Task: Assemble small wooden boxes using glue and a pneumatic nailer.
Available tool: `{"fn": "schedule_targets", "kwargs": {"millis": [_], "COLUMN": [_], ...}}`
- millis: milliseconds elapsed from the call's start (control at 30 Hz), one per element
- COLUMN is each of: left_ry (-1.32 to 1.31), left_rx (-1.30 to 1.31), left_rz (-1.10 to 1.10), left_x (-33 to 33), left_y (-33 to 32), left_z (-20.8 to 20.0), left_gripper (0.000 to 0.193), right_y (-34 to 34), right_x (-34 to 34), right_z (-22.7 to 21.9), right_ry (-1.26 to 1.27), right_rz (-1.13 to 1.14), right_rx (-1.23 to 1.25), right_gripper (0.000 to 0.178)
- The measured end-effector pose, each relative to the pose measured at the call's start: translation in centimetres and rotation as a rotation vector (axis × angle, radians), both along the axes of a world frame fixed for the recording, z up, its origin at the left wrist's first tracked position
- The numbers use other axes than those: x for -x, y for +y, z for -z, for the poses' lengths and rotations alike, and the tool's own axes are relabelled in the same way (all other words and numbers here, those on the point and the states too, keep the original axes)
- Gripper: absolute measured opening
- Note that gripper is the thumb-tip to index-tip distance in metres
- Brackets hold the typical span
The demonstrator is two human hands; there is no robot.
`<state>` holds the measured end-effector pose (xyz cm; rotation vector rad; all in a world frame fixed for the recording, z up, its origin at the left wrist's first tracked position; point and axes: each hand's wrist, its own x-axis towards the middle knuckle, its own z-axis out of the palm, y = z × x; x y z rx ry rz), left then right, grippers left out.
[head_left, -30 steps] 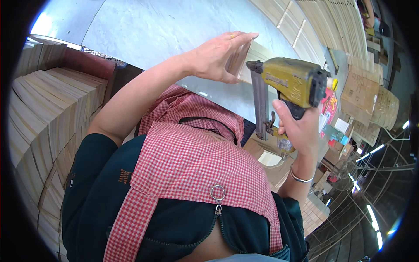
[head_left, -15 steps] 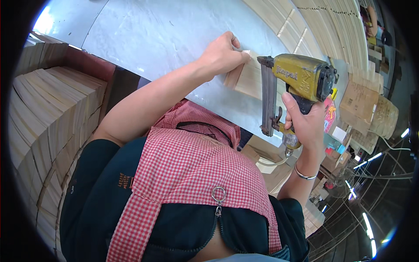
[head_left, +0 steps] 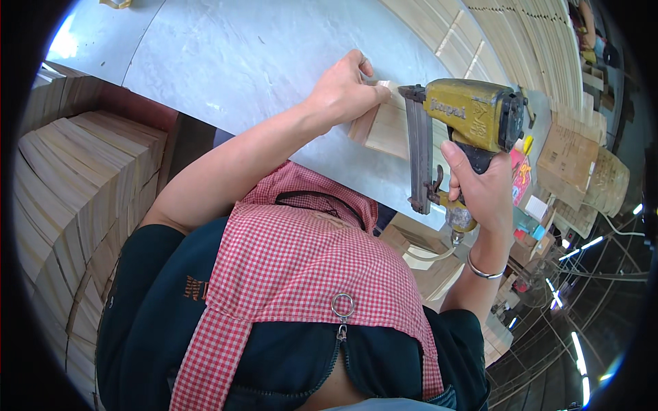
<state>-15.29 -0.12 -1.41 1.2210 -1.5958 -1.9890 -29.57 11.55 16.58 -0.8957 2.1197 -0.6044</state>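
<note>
My right hand (head_left: 483,181) is wrapped round the grip of a yellow and black pneumatic nail gun (head_left: 466,113), its long grey magazine slanting down toward me. The gun's nose lies over a pale wooden piece (head_left: 391,130) that looks like a small box or frame on the table. At that piece's far left corner, my left hand (head_left: 349,89) is closed, thumb and fingers pinching the wood's edge. The gun hides the right part of the wooden piece. A hose (head_left: 432,256) runs from the fitting at the bottom of the grip.
The grey marbled table (head_left: 226,61) stretches to the left. Wooden boards (head_left: 528,41) are stacked at the far right, and more wood pieces (head_left: 82,157) are piled left of the table. Cardboard boxes (head_left: 565,154) stand at the right. A person (head_left: 603,51) is partly visible farther off.
The nail gun has shifted slightly left, its nose nearer my left hand. My left hand has hardly moved and stays on the wooden piece.
</note>
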Motion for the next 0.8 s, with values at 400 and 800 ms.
{"fn": "schedule_targets", "kwargs": {"millis": [400, 800], "left_ry": [-0.145, -0.309], "left_rx": [1.2, 1.376], "left_rz": [0.162, 0.546], "left_x": [0.4, 3.3], "left_y": [2.8, 5.1], "left_z": [-2.9, -2.4], "left_gripper": [0.065, 0.087], "right_y": [4.1, 5.6], "right_x": [4.1, 5.7], "right_z": [-0.6, -0.1], "right_ry": [0.144, 0.079], "right_rz": [0.183, 0.215], "right_rx": [0.014, -0.003], "right_gripper": [0.029, 0.03]}}
